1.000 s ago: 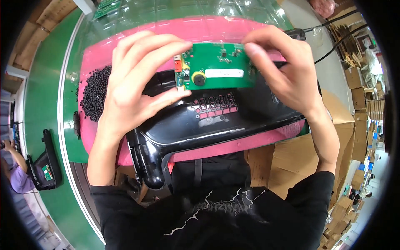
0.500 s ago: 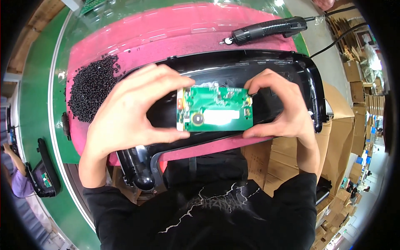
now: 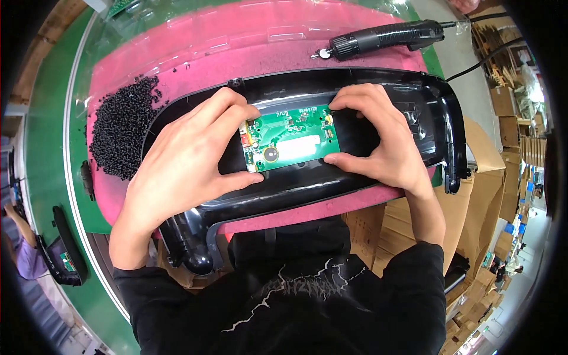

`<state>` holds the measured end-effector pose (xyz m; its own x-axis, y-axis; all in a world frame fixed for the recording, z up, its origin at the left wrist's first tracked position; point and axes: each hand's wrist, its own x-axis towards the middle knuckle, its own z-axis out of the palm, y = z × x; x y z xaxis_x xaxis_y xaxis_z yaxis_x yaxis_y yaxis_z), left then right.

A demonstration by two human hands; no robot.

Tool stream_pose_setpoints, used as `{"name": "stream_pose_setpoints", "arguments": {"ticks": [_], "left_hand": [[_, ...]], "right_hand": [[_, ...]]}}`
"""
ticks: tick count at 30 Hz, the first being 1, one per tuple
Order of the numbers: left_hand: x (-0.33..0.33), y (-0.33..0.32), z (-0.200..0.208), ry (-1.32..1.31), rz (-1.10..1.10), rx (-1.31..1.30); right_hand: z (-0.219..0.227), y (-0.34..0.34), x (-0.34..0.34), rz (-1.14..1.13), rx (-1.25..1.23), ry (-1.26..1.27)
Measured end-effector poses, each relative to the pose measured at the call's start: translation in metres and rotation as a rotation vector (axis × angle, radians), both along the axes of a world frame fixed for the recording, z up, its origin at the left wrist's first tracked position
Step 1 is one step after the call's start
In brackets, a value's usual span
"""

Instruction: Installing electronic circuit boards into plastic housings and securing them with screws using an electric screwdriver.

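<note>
A green circuit board with a white label strip and a small round component is held level by its two short ends. My left hand pinches its left end, thumb at the near corner and fingers at the far corner. The right end is gripped the same way by my right hand. Under the board lies a long glossy black plastic housing, hollow side up, across the bench. Whether the board touches the housing floor I cannot tell.
Loose black screws form a heap on the pink mat at left. A black electric screwdriver lies at the back right, its cord running off. Cardboard boxes stand at right. Another housing lies at far left, near a co-worker's arm.
Both hands have moved the circuit board slightly left and away from me, apparently lower into the housing. The board has turned a little, its right end farther away.
</note>
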<state>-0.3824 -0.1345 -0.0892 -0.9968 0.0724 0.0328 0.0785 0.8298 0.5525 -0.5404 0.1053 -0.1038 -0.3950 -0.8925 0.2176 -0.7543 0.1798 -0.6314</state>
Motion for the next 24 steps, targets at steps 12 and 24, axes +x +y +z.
{"name": "stream_pose_setpoints", "arguments": {"ticks": [12, 24], "left_hand": [[-0.004, -0.013, 0.000, 0.036, -0.052, 0.000], [0.006, -0.014, 0.006, 0.180, 0.004, 0.263]], "right_hand": [[0.008, -0.011, -0.001, -0.026, 0.051, 0.006], [0.034, 0.011, 0.000, -0.123, 0.154, -0.269]]}}
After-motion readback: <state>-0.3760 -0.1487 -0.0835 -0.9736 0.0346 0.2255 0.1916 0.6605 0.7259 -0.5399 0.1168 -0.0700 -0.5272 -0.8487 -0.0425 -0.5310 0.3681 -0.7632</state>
